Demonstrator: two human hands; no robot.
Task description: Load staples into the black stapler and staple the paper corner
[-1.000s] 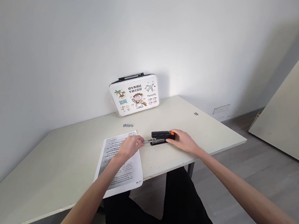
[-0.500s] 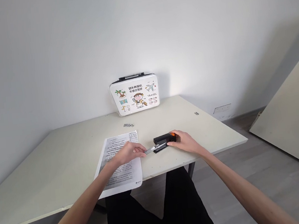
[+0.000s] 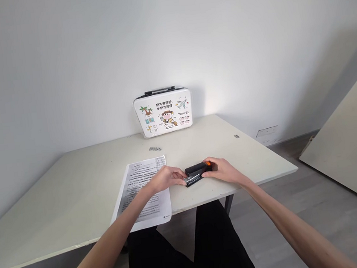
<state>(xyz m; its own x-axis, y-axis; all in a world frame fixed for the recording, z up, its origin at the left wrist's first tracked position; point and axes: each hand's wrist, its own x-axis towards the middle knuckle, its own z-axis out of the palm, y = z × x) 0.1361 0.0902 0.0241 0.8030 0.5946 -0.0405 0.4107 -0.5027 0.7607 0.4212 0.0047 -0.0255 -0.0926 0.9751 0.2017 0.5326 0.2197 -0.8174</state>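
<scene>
A black stapler (image 3: 196, 169) with an orange rear end rests on the white table near its front edge. My right hand (image 3: 224, 170) is closed around its rear end, fingers above and thumb along the near side. At the stapler's front, my left hand (image 3: 170, 178) pinches the tip of the silver metal staple tray (image 3: 194, 178), which lies mostly within the stapler body. The fingertips partly hide that tip. Under my left wrist lies a printed sheet of paper (image 3: 153, 210), its lower edge hanging over the table's front.
A white cartoon-printed case (image 3: 165, 114) stands upright against the wall. Several staple strips (image 3: 155, 148) lie in front of it, and a small grey strip (image 3: 237, 136) sits toward the table's right edge. At far right is a pale panel (image 3: 350, 144).
My left hand has moved right, sliding the metal tray from sticking out of the front into the stapler. My right hand keeps its hold. The view has shifted slightly.
</scene>
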